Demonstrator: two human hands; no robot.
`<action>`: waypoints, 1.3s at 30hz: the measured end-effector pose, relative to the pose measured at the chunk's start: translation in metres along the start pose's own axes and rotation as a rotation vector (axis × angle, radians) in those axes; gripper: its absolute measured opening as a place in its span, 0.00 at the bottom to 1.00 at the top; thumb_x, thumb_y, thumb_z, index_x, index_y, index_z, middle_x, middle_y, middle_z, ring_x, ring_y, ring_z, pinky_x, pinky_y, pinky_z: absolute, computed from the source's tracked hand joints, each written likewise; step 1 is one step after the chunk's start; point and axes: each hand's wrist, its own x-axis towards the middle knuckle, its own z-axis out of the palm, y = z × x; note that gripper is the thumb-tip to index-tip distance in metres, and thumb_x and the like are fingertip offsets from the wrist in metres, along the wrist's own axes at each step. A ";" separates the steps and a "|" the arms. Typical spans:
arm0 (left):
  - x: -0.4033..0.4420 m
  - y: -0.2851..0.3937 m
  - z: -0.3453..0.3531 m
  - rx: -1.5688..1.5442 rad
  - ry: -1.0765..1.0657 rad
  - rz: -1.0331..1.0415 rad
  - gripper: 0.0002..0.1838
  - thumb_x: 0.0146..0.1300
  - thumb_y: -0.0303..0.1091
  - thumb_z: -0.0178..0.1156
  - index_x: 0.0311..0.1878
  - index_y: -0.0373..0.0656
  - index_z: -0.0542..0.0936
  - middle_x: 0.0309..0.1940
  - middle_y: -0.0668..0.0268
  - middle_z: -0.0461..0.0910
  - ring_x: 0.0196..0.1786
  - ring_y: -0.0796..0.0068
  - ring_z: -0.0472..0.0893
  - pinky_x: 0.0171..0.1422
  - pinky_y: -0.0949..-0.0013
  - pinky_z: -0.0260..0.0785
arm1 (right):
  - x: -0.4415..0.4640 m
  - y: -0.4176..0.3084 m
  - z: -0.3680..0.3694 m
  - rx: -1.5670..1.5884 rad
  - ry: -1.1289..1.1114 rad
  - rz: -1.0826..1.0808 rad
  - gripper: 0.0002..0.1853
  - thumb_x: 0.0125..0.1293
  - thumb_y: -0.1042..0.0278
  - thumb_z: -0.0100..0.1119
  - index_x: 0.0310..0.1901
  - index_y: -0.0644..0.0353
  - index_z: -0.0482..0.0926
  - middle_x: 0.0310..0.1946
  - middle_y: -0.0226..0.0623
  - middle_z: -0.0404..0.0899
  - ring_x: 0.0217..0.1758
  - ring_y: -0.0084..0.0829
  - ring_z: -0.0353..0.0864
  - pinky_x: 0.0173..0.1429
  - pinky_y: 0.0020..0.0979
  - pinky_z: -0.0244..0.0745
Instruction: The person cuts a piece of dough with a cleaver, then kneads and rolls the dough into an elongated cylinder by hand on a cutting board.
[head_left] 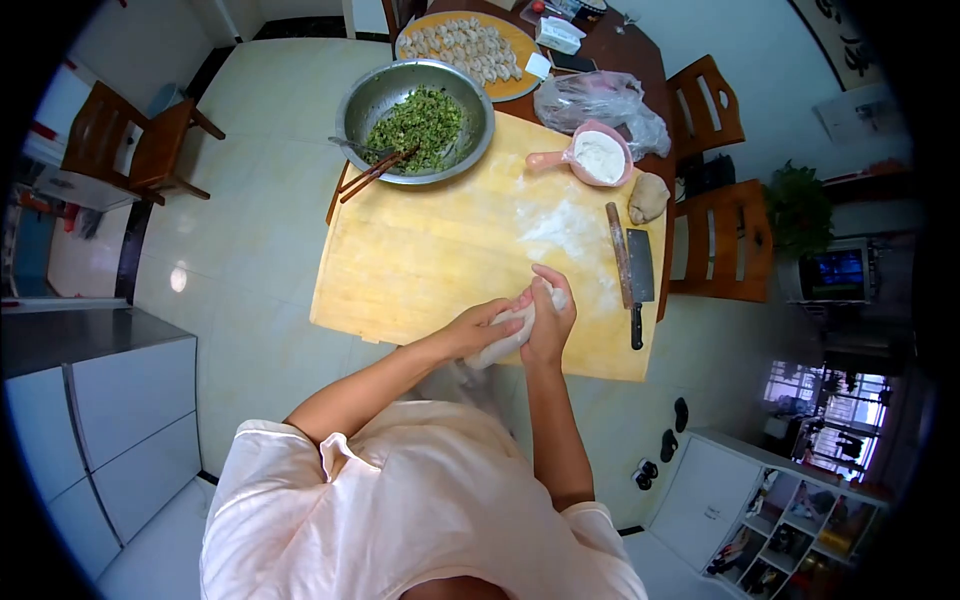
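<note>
A long piece of pale dough (pixel 507 345) is held between both hands over the near edge of the floured wooden board (pixel 400 270). My left hand (pixel 480 328) wraps round its middle from the left. On the right, my right hand (pixel 548 318) closes round the upper part, and some dough shows between its fingers. White flour (pixel 560 228) is scattered on the board beyond the hands. To their right lie a rolling pin (pixel 619 255) and a cleaver (pixel 640 268) with a black handle.
A steel bowl (pixel 355 110) of green filling with chopsticks stands at the back left. Behind are a tray (pixel 520 50) of dumplings and a plastic bag (pixel 590 98). A pink flour bowl (pixel 548 160) and a dough lump (pixel 649 198) sit at the back right.
</note>
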 end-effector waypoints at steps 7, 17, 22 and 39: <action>-0.022 0.021 0.016 -0.026 0.110 0.134 0.17 0.70 0.39 0.61 0.56 0.40 0.77 0.42 0.71 0.81 0.42 0.79 0.78 0.46 0.71 0.72 | -0.039 -0.044 0.012 0.056 -0.192 -0.233 0.23 0.64 0.68 0.65 0.59 0.66 0.73 0.45 0.40 0.78 0.48 0.29 0.78 0.54 0.31 0.72; 0.055 -0.004 -0.024 1.105 0.137 0.358 0.18 0.57 0.44 0.68 0.43 0.42 0.79 0.37 0.52 0.82 0.42 0.47 0.80 0.45 0.52 0.72 | 0.012 0.018 -0.049 -1.064 -0.178 -0.598 0.10 0.63 0.73 0.60 0.46 0.64 0.79 0.44 0.46 0.80 0.49 0.49 0.78 0.53 0.42 0.73; 0.094 -0.049 -0.059 1.221 0.247 0.325 0.20 0.53 0.39 0.70 0.48 0.43 0.80 0.46 0.56 0.81 0.52 0.52 0.77 0.55 0.55 0.69 | 0.087 0.102 -0.083 -1.111 -0.176 -0.461 0.09 0.66 0.73 0.57 0.45 0.64 0.79 0.42 0.47 0.79 0.47 0.50 0.77 0.52 0.43 0.73; 0.138 -0.061 -0.097 1.167 0.370 0.040 0.11 0.49 0.29 0.68 0.36 0.40 0.79 0.40 0.54 0.81 0.46 0.50 0.79 0.48 0.55 0.73 | 0.161 0.147 -0.042 -1.344 -0.097 -0.492 0.10 0.70 0.62 0.53 0.31 0.55 0.73 0.22 0.45 0.78 0.27 0.52 0.79 0.31 0.50 0.72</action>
